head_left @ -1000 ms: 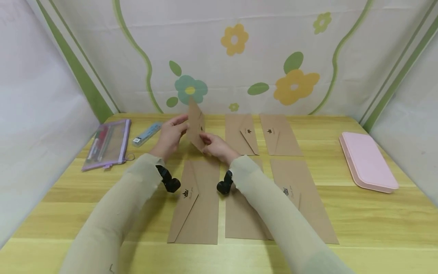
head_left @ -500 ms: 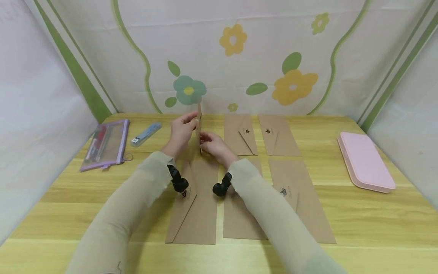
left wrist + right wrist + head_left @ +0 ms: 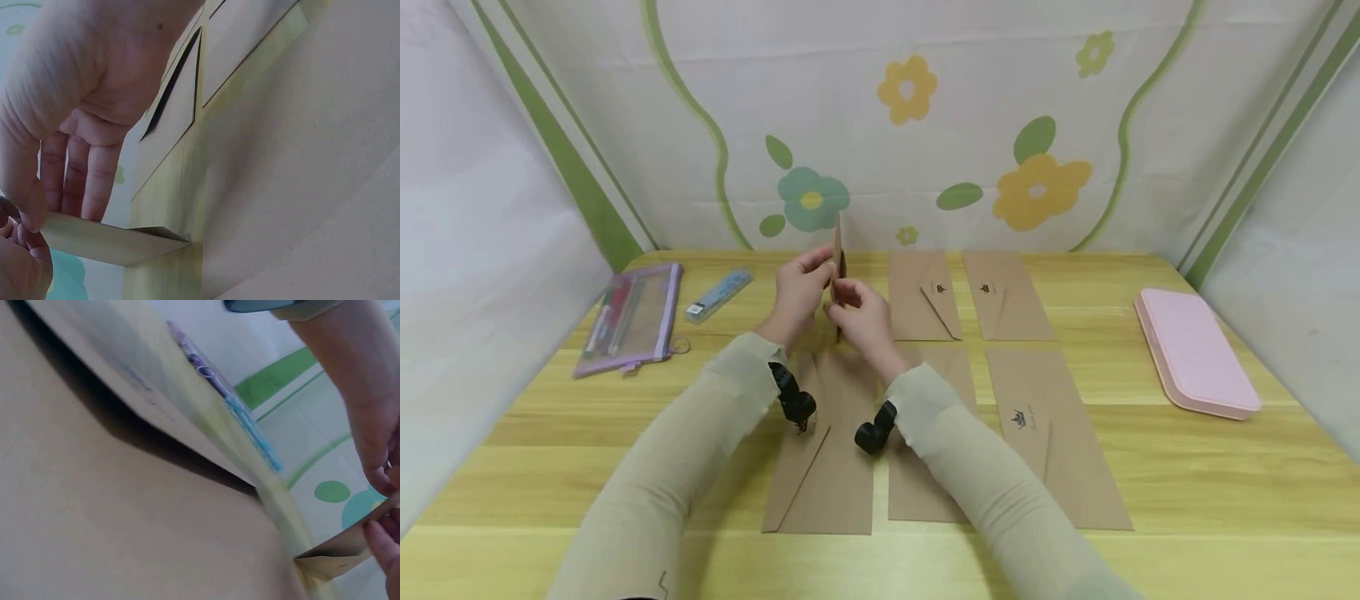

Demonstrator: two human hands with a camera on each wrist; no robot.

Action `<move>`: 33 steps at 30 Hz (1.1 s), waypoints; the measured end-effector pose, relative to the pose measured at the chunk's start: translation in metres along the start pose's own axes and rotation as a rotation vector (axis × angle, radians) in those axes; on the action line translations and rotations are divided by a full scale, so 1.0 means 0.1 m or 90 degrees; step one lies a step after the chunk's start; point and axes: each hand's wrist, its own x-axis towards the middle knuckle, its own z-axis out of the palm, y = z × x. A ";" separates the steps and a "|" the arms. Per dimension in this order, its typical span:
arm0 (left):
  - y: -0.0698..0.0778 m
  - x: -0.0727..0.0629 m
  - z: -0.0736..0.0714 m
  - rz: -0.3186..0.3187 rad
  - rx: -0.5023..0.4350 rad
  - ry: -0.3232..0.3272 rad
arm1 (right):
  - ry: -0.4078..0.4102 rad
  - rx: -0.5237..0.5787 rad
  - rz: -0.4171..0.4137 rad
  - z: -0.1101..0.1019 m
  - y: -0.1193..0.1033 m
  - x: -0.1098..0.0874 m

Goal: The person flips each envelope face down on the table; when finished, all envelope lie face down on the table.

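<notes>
A brown paper envelope (image 3: 838,242) stands upright and nearly edge-on between my two hands at the back of the table. My left hand (image 3: 799,292) pinches it from the left. On the other side my right hand (image 3: 865,312) grips its near edge, thumb bent against it. In the left wrist view, the right hand (image 3: 87,69) is large at the top and the left hand (image 3: 22,262) shows at the lower left corner. The envelope's flap (image 3: 331,567) sticks out a little in the right wrist view. Its printed face is hidden from the head view.
More envelopes lie flat: two behind (image 3: 917,308) (image 3: 1018,312), and three in front, including a left one (image 3: 846,483). At left are a purple zip pouch (image 3: 647,317) of pens and a blue pencil-lead case (image 3: 718,296). A pink case (image 3: 1198,350) lies right.
The envelope has turned from showing its flap side to nearly edge-on and shifted slightly right. My left hand moved right with it; my right hand moved up along its edge.
</notes>
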 end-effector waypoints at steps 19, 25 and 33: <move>-0.06 -0.05 0.05 0.009 -0.061 -0.102 | 0.239 -0.009 -0.059 0.09 0.15 -0.14; -0.15 -0.06 0.06 0.030 0.008 -0.128 | 0.300 0.064 -0.035 0.09 0.15 -0.12; -0.28 -0.07 -0.02 0.009 0.045 -0.096 | 0.340 0.260 0.048 0.08 0.12 -0.10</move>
